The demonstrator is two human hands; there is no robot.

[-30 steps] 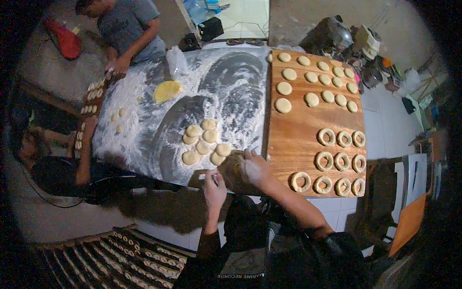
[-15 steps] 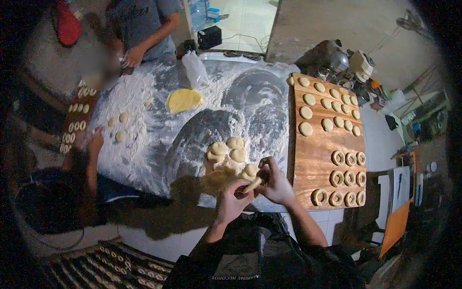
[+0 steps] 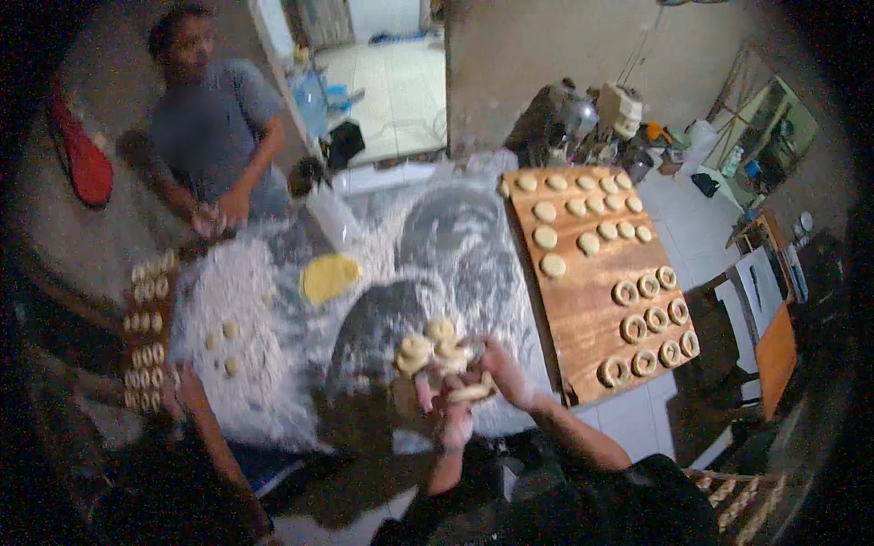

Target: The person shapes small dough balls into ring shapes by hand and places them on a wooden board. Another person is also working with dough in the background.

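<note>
Low over the near table edge, a pale dough ring (image 3: 471, 393) is between my two hands, partly covered by fingers and slightly blurred. My left hand (image 3: 444, 417) is closed on it from the near left. My right hand (image 3: 506, 375) comes in from the right, its fingers curled around the ring's far right side. Just beyond my hands lie several rounded dough pieces, among them a left one (image 3: 414, 353), a far one (image 3: 440, 328) and one close to my right fingertips (image 3: 450, 353).
The metal table (image 3: 382, 314) is dusted with flour. On it lie a flat yellow dough sheet (image 3: 330, 278), a plastic bag (image 3: 330, 218) and small dough balls (image 3: 230, 366). To the right, a wooden board (image 3: 583, 332) bears dough discs and rings. Another person (image 3: 218, 136) stands across the table; a co-worker's arm (image 3: 214, 423) reaches in left.
My view has tilted and turned, so the table and board appear shifted. The dough ring, still in my hands, now lies flatter. The person across the table shows more fully.
</note>
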